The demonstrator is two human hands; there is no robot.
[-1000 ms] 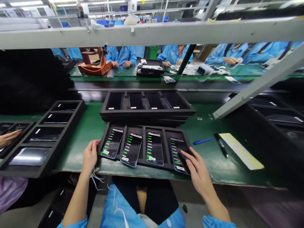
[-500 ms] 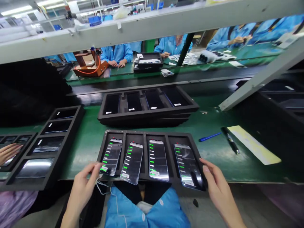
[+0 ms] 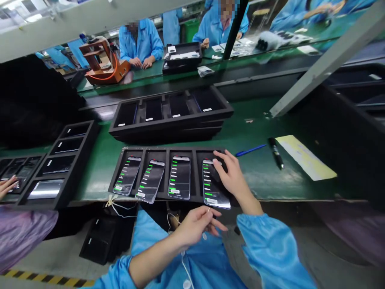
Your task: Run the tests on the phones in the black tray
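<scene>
A black foam tray (image 3: 124, 150) lies at the near edge of the green bench, with several smartphones in its slots. Their lit screens show lists of white and green text. My right hand (image 3: 236, 180) is over the upper right of the rightmost phone (image 3: 211, 186), fingers apart; whether it touches the glass I cannot tell. Below that phone, in front of the bench edge, my left hand (image 3: 195, 226) has thumb and forefinger pinched together, its other fingers loose. A tiny pale tip shows at the pinch, too small to name. The third phone (image 3: 179, 178) lies left of my right hand.
Behind stands a stack of black trays (image 3: 168, 132) holding dark phones. Another phone tray (image 3: 72, 168) is at left, beside a co-worker's hand (image 3: 8, 185). A blue pen (image 3: 251, 150), black marker (image 3: 276, 153) and yellowish paper strip (image 3: 305, 156) lie right. A slanted post (image 3: 325, 60) rises there.
My left hand has left the leftmost phone and moved right, below the rightmost phone. My right hand has gone from the tray's right edge up over that phone. The camera view has shifted.
</scene>
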